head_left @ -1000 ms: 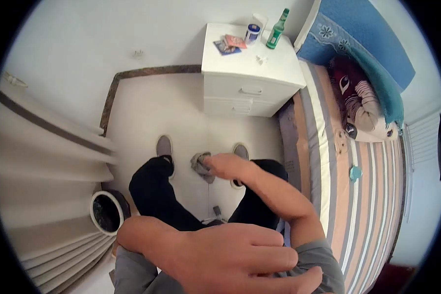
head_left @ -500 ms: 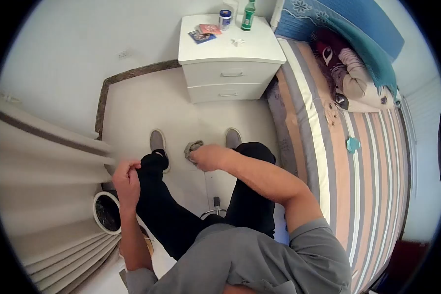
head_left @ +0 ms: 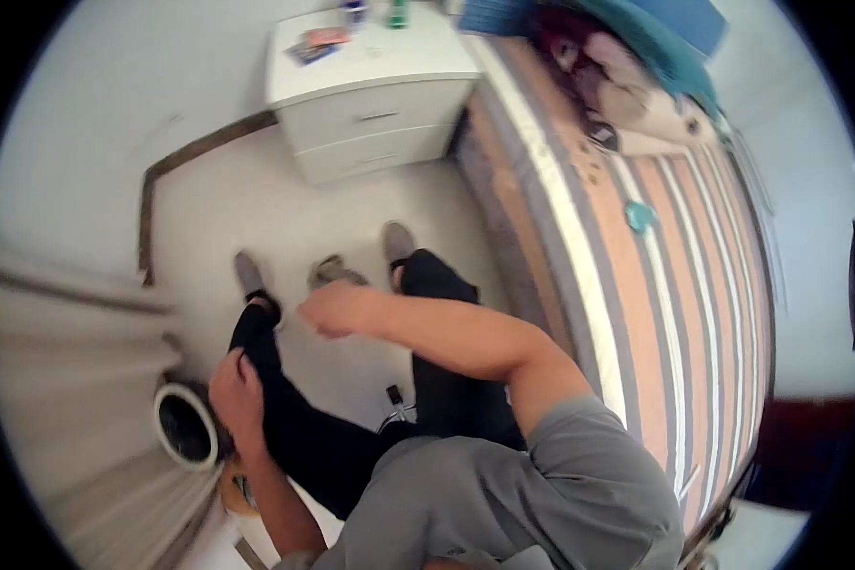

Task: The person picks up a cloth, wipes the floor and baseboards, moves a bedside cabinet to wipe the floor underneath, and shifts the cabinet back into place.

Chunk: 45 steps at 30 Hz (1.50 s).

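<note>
My right hand (head_left: 337,309) reaches in from the right, low between the legs, its fingers curled closed. A crumpled grey-green cloth (head_left: 332,272) shows just past the knuckles, between the shoes; whether the hand touches it cannot be made out. Over the left thigh is my left hand (head_left: 237,394), fingers bent inward and closed. Anything inside either hand is hidden or too small to name. Dark trousers cover both legs, and the grey shoes (head_left: 249,274) rest on the pale floor.
Ahead stands a white drawer cabinet (head_left: 375,85) with packets (head_left: 325,38) and a green bottle (head_left: 398,13). A striped bed (head_left: 655,313) with a teal item (head_left: 639,217) lies to the right. At the left are a round bin (head_left: 186,427) and curtains (head_left: 76,370).
My left hand has swung from the foreground to the left thigh since the first frame. The view has shifted, and my right hand now sits nearer the body relative to the cloth.
</note>
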Motion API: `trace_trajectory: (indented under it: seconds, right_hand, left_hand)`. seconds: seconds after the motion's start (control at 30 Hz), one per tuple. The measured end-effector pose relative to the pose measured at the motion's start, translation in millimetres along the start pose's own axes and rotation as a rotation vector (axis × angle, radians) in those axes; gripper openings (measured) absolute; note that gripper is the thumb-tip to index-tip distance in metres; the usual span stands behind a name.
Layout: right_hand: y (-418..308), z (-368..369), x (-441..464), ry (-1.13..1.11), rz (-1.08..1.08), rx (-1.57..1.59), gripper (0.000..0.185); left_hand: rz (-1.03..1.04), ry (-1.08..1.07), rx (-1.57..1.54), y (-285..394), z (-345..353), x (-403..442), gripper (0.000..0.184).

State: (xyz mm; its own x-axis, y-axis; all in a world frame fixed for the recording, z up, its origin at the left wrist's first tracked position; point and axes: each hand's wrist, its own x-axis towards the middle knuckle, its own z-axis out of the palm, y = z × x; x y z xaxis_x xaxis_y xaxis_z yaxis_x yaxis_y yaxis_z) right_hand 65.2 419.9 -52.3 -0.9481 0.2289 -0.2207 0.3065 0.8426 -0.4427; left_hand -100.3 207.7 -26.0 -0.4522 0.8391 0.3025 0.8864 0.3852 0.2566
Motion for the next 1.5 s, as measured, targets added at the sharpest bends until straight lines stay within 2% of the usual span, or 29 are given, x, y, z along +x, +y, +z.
trace_trajectory:
  seconds: [0.07,0.13,0.2,0.27,0.33,0.37,0.43,0.5,0.57,0.6,0.67,0.73,0.8,0.9,0.97,1.0,1.07,1.13,1.17,1.23,1.27,1.33,1.4,1.47,1.5]
  right_hand:
    - [15.2,11.2,2.6,-0.007,0.016,0.078,0.02]
    - [28.6,-4.7,0.4,0.003,0.019,0.144,0.036]
    - [-15.3,-71.7,-42.3,0.035,0.181,0.259,0.04]
    - [24.0,-49.7,-44.5,0.152,0.213,0.207,0.041]
    - [27.2,-61.3,-73.5,0.203,0.164,0.175,0.041]
    - [35.4,-81.7,-59.7,0.17,0.175,0.168,0.041]
    - [37.2,-104.5,-76.0,0.077,0.226,0.459,0.041]
    - [46.7,-110.6,-86.3,0.135,0.246,0.514,0.042]
    - [55.4,-108.8,-100.7,0.193,0.29,0.601,0.044]
    - [65.6,-100.2,-104.2,0.188,0.285,0.599,0.044]
    - [105.2,-61.7,-98.2,0.134,0.348,0.847,0.043]
    - [144.7,-10.6,-90.8,0.063,0.484,0.949,0.045]
    - [168.2,42.0,-79.4,-0.01,0.643,0.893,0.045]
    - [180.0,113.7,-56.6,-0.12,0.731,0.884,0.054]
    - [174.2,155.7,-34.7,-0.14,0.755,0.815,0.065]
    - [175.9,177.6,-19.2,-0.141,0.751,0.753,0.071]
    - [199.8,250.9,11.5,0.038,0.509,0.39,0.082]
    - [178.2,252.4,48.7,0.105,0.573,0.411,0.092]
    - [172.4,258.7,65.7,0.087,0.586,0.42,0.092]
    - [167.4,266.8,106.1,0.247,0.591,0.36,0.101]
    - [165.1,269.7,124.7,0.242,0.603,0.368,0.101]
    - [159.7,268.6,152.7,0.267,0.649,0.149,0.102]
    - [165.5,262.1,172.9,0.277,0.7,0.152,0.095]
    - [182.9,249.9,196.0,0.054,0.855,0.063,0.085]
    - [188.1,233.8,201.5,0.091,0.827,0.124,0.07]
  left_hand:
    - [-0.069,0.075,-0.043,-9.4,-2.4,-11.3,0.017]
    - [-0.116,0.245,-0.144,-17.9,-9.4,-12.4,0.016]
    - [-0.252,0.31,-0.281,-17.5,-16.3,-26.3,0.017]
    - [-0.301,0.303,-0.308,-21.1,-23.8,-50.7,0.017]
    - [-0.078,0.258,-0.268,-25.0,-26.8,-78.2,0.018]
    - [-0.118,0.184,-0.347,-38.4,-23.5,-68.4,0.025]
    - [-0.147,0.214,-0.37,-37.7,-25.1,-90.3,0.031]
    - [-0.169,0.226,-0.396,-38.6,-25.2,-105.0,0.038]
    - [-0.235,0.222,-0.437,-33.6,-29.0,-120.6,0.051]
    - [-0.241,0.226,-0.435,-33.5,-31.5,-126.6,0.051]
    - [-0.311,0.218,-0.453,-38.2,-39.5,-134.9,0.054]
    - [-0.356,0.172,-0.44,-46.5,-64.9,-142.4,0.052]
    - [-0.379,0.175,-0.449,-50.4,-95.7,-140.2,0.04]
    - [-0.443,0.054,-0.492,-67.8,-118.4,-134.2,0.035]
    - [-0.405,-0.04,-0.43,-77.9,-113.5,-130.5,0.028]
    - [-0.288,-0.062,-0.322,-83.1,-101.8,-129.7,0.023]
    - [-0.272,-0.136,-0.198,-97.1,-101.5,-127.7,0.02]
    - [-0.398,-0.131,-0.321,-112.8,-101.8,-129.3,0.019]
    - [-0.397,-0.121,-0.35,-121.5,-101.2,-130.1,0.018]
    - [-0.405,-0.127,-0.351,-131.6,-99.7,-128.3,0.02]
    - [-0.413,-0.121,-0.355,-137.5,-99.6,-124.8,0.024]
    - [-0.436,-0.149,-0.365,-142.9,-101.3,-112.0,0.027]
    - [-0.474,-0.171,-0.383,-147.6,-103.5,-95.2,0.03]
    - [-0.487,-0.249,-0.337,-155.8,-107.2,-78.6,0.029]
    - [-0.507,-0.233,-0.352,-161.5,-105.9,-74.5,0.031]
